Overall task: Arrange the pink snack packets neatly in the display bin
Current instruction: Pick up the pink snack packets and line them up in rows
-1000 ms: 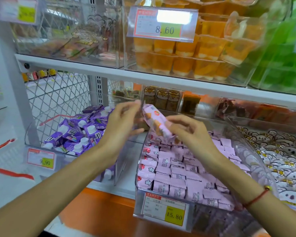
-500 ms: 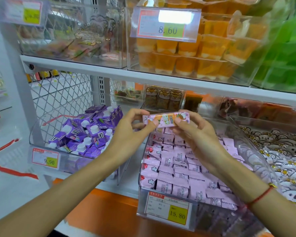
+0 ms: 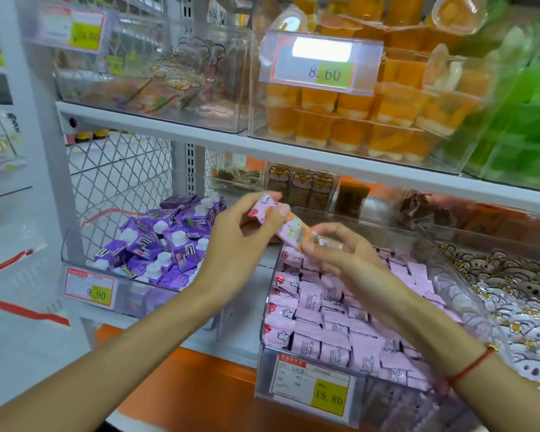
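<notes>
A pink snack packet (image 3: 289,226) hangs in the air above the clear display bin (image 3: 264,347), tilted down to the right. My left hand (image 3: 242,241) pinches its upper left end. My right hand (image 3: 340,254) pinches its lower right end, above the bin's far part. Inside the bin lie several pink snack packets (image 3: 325,319) in rows, some face down, with a column of face-up ones along the left wall. A price tag reading 15.80 (image 3: 314,389) sits on the bin's front.
A clear bin of purple cartons (image 3: 156,244) stands to the left with a 9.90 tag. To the right lies a bin of white cartoon packets (image 3: 518,304). The white shelf above (image 3: 200,141) carries orange jelly cups (image 3: 356,120) and green goods.
The packet held level half a second ago is now tilted, its left end raised by my left hand and its right end lowered by my right hand.
</notes>
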A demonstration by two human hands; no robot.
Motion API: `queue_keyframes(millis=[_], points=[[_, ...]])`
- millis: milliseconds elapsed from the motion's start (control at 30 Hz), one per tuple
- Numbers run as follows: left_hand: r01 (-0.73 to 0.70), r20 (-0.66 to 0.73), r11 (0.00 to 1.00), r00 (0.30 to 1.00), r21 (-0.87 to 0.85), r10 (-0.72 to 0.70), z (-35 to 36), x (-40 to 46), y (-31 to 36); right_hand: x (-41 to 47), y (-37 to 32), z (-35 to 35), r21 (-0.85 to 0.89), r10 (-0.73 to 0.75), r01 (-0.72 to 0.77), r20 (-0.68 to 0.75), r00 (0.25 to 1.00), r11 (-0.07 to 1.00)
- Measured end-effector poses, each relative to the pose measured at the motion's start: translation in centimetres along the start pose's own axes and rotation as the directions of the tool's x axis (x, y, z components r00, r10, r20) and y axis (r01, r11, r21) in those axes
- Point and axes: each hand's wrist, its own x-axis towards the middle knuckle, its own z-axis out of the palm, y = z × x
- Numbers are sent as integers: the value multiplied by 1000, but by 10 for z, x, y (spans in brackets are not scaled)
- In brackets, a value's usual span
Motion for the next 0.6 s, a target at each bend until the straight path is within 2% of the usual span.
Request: queue_keyframes(millis=[33, 100, 167, 233, 300, 433, 500, 600], points=[[-54, 25, 998, 998, 24, 53, -1, 0, 2, 0, -4, 0, -176, -89, 91, 18, 996, 980], [-106, 86, 993, 991, 48, 102, 0, -2, 5, -1, -10, -2, -427, -255, 275, 106, 961, 861], [-102, 102, 994, 990, 45, 97, 2, -4, 3, -3, -13, -1, -558, -358, 399, 188, 915, 727], [-92, 94, 994, 992, 52, 87, 3, -5, 2, -2, -13, -1, -583, -408, 458, 226, 885, 671], [-66, 111, 996, 992, 60, 59, 1, -5, 2, 1, -10, -2, -556, -424, 448, 181, 888, 700], [30, 113, 952, 991, 303, -67, -6, -6, -13, 22, -1, -18, -515, -400, 268, -164, 901, 814], [75, 129, 918, 982, 389, -135, -7, -9, -21, 35, 4, -21, -532, -378, 227, -195, 905, 816], [36, 197, 881, 969, 472, -146, -7, -13, -24, 53, 15, -15, -650, -385, 170, -203, 900, 740]])
